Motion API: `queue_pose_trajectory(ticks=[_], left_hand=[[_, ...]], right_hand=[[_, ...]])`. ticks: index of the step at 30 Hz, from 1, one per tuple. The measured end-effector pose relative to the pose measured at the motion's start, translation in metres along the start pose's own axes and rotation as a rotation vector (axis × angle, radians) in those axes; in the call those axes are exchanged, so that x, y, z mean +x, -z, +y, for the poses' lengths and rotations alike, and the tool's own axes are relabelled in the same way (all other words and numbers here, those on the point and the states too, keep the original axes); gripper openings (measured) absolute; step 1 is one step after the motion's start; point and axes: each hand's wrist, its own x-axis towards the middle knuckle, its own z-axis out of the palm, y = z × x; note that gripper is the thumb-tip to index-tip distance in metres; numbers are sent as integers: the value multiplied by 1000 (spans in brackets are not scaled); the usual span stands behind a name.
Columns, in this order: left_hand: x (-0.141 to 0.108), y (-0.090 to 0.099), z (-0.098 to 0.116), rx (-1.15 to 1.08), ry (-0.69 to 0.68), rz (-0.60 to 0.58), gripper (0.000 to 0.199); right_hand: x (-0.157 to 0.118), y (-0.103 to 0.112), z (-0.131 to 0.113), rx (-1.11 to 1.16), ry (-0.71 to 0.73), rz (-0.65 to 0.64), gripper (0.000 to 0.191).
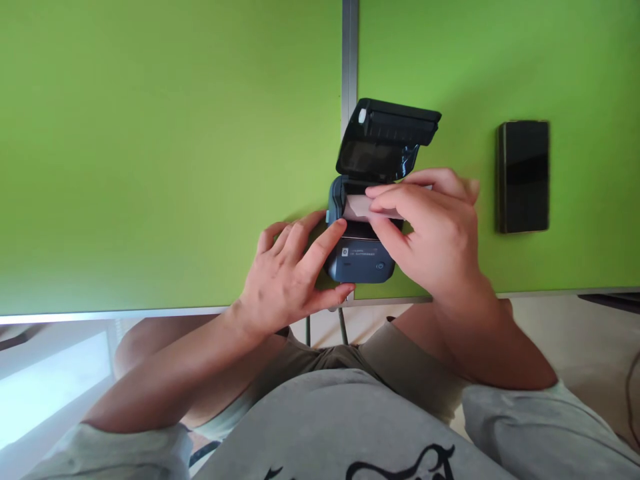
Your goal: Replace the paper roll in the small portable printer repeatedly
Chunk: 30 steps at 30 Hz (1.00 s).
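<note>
Right hand [440, 230] apparently pinches paper [355, 206] in the open printer [364, 269]

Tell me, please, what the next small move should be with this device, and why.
Perhaps the right hand should settle the pale paper inside the compact device: the lid stands open, that hand pinches the paper at the exposed compartment, and the left hand rests against the device's side.

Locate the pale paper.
In the head view, just right of centre, the pale paper lies in the open device, held by the right hand.
</note>
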Motion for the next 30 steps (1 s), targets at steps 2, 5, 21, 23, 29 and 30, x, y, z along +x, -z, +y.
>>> queue_pose_trajectory(ticks=[2, 5, 21, 23, 29, 30], left_hand=[[0, 0, 0, -3, 3, 1, 77], [0, 0, 0, -5, 5, -2, 77], [-6, -3, -1, -48, 33, -53, 57], [-6, -2, -1, -37, 18, -65, 55], [-6, -2, -2, -31, -32, -61, 46], [-6, -2, -2, -37, -29, -64, 45]], right_hand=[[1, 2, 0, -1, 1, -21, 19], [0, 3, 1, 0, 41, -3, 20], [-7, 7, 17, 357, 264, 135, 36], [-4, 9, 21, 267, 178, 246, 28], [3, 12, 26, 223, -6, 201, 33], [3, 10, 27, 246, -16, 178, 38]])
